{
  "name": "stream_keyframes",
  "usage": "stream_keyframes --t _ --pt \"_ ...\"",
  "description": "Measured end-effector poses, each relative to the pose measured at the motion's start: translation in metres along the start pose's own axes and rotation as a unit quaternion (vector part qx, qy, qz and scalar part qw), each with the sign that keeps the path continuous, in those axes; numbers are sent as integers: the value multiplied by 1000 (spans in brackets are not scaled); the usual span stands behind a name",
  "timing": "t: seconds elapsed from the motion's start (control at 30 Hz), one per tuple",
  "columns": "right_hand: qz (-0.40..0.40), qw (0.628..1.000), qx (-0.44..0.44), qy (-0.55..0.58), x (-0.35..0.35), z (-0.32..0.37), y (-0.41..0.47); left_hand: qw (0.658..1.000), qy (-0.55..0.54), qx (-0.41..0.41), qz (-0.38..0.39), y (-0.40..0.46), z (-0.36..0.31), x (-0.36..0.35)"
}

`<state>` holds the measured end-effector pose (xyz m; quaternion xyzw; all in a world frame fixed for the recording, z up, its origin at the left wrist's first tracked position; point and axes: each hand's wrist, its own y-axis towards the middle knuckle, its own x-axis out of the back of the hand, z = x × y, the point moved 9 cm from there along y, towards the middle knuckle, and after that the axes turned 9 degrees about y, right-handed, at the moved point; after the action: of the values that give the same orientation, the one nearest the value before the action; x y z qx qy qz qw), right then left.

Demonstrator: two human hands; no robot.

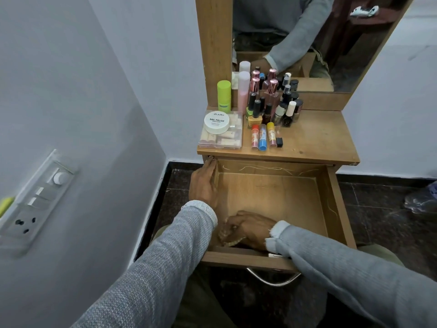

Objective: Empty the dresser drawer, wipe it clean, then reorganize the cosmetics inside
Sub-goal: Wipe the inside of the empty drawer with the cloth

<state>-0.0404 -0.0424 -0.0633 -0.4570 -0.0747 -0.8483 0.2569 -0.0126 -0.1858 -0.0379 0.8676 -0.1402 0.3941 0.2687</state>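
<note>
Both hands (248, 229) touch the open drawer (272, 200), right one inside.

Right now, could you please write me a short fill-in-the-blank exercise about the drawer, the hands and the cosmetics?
1. The pulled-out drawer holds no cosmetics; they all stand on the dresser ____.
2. The left hand rests on the drawer's ____ side wall.
3. The right hand is inside the drawer at its ____ left corner.
4. The round white tub is labelled nail ____.

Missing words: top; left; front; polish
</note>
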Motion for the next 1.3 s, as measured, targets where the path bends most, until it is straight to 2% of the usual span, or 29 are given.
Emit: stream_keyframes --t 0.1,0.17,0.2,0.23,0.27,0.3,0.37,0.43,0.47,0.5,0.6,0.73,0.9,1.07,1.17,1.3 --pt "-13 999 33 1 1 9 13 1000 -1 2 1 0 3 -2" --pt "-26 1000 13 -1 2 0 9 1000 -2 2 4 1 4 -4" --pt "-42 999 -25 23 4 -10 4 1000 -6 3 5 1 5 -5" --pt "-84 988 -81 98 14 -22 -2 1000 -10 10 7 0 7 -6" --pt "-159 971 -123 132 29 -33 -9 1000 -12 14 8 0 9 -8" --pt "-223 943 -208 133 47 -53 -17 1000 -11 18 11 0 11 -10" --pt "-268 911 -303 85 62 -78 -24 1000 -13 20 19 0 17 -15" --pt "-250 902 -345 70 64 -91 -16 999 -13 16 33 2 24 -22" --pt "-223 912 -342 46 61 -90 -3 999 -13 9 38 3 24 -24" --pt "-206 929 -309 -6 63 -84 12 999 -11 1 41 4 23 -26" --pt "-204 949 -239 -11 57 -75 50 999 -20 -22 27 4 15 -20" --pt "-169 949 -255 -69 59 -69 58 999 6 -24 33 5 22 -26" --pt "-123 923 -356 -84 65 -83 28 997 55 -3 54 5 37 -37" --pt "-149 855 -497 -28 73 -117 -62 997 69 -3 44 5 37 -35" --pt "-163 828 -536 -15 77 -125 -93 996 77 -8 48 6 39 -38" --pt "-164 825 -541 -12 80 -120 -75 996 71 -14 51 6 38 -39"
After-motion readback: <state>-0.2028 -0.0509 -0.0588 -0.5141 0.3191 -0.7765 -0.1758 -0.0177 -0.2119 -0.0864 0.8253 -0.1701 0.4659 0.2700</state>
